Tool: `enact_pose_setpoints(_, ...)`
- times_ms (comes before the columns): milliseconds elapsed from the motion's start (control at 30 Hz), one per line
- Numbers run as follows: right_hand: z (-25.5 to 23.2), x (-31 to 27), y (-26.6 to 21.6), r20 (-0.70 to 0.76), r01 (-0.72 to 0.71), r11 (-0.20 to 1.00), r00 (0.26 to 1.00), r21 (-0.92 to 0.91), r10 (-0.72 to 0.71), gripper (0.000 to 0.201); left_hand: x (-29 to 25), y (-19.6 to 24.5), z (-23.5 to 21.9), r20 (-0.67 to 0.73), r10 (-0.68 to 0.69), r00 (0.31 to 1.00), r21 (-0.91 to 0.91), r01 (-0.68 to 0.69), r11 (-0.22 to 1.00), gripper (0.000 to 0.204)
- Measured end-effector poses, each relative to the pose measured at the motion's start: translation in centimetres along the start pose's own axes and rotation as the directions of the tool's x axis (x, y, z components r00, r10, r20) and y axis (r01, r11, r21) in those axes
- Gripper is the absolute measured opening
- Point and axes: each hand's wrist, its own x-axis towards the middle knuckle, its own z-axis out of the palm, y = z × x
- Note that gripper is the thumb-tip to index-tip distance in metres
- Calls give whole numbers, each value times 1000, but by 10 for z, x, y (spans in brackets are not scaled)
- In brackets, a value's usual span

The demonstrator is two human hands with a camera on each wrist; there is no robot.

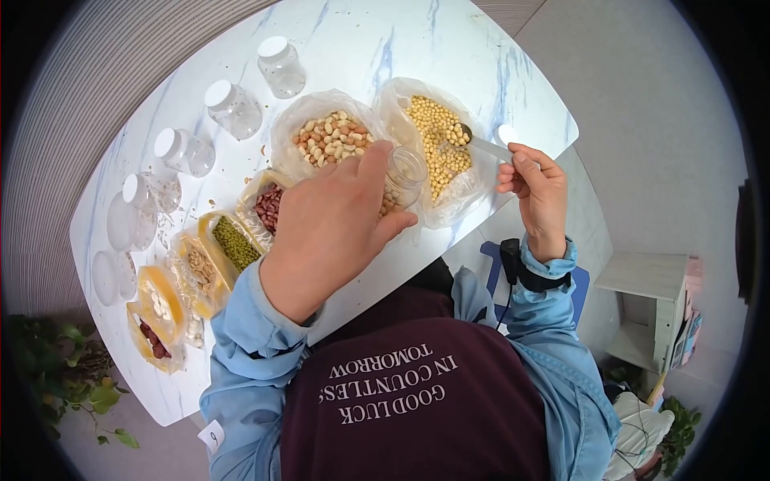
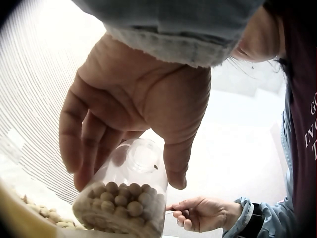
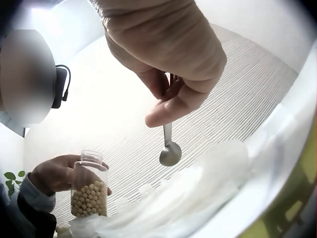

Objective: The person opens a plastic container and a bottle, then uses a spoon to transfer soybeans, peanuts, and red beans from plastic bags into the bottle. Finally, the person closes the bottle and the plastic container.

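My left hand [image 1: 337,216] grips a small clear jar [image 1: 403,175] partly filled with pale round beans, held tilted beside the open bag of those beans [image 1: 439,144]. In the left wrist view the fingers [image 2: 84,144] and thumb wrap the jar [image 2: 124,198]. My right hand [image 1: 536,188] pinches the handle of a metal spoon [image 1: 481,144], whose bowl reaches over the bean bag. The right wrist view shows the spoon [image 3: 169,148] hanging empty below the fingers, with the jar [image 3: 89,191] at lower left.
A bag of peanuts [image 1: 329,138] lies left of the bean bag. Several capped empty jars [image 1: 233,108] line the far left of the marble table [image 1: 353,40]. Small bags of seeds and beans [image 1: 233,240] run along the near left. A white lid [image 1: 507,134] lies by the table edge.
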Motion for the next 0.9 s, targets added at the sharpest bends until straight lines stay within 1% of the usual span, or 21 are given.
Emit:
enact_pose_setpoints(100,6,-8,-17,44,49,999,998,20,-50,20,0,1,1,3,-2,1000,1,2,1000,67)
enact_pose_setpoints(300,29,-25,-43,175,147,989,973,23,-149,20,-1,2,1,-2,-4,1000,8,4,1000,67)
enact_pose_setpoints(400,41,-33,-48,215,263,957,948,-119,-234,19,-1,3,0,9,-16,1000,14,16,1000,67)
enact_pose_setpoints(433,43,-35,-47,252,324,938,924,-121,-287,18,-1,4,-1,15,-23,1000,18,23,1000,67)
enact_pose_setpoints(533,49,-44,-51,343,518,807,841,-284,-419,17,-1,4,-1,3,-18,1000,6,18,1000,66)
enact_pose_setpoints(600,49,-45,-56,451,656,660,746,-367,-490,18,-1,3,-1,2,-26,1000,2,26,1000,67)
enact_pose_setpoints(667,52,-47,-61,537,763,471,646,-442,-543,18,-1,4,-2,7,-33,999,-1,33,999,67)
enact_pose_setpoints(700,53,-46,-60,557,814,412,581,-409,-594,18,0,4,-2,13,-36,999,-1,36,999,67)
enact_pose_setpoints(733,52,-44,-59,529,806,396,589,-440,-611,18,0,4,-2,20,-40,999,-3,40,999,67)
enact_pose_setpoints(800,48,-41,-57,471,786,363,599,-500,-648,17,-1,2,2,-59,31,998,-3,-31,1000,64)
enact_pose_setpoints(833,47,-37,-53,421,721,419,674,-551,-607,17,-1,1,3,-99,66,993,-1,-66,998,62)
enact_pose_setpoints(900,43,-22,-42,305,570,518,804,-638,-510,16,-1,1,2,-58,31,998,-2,-31,1000,66)
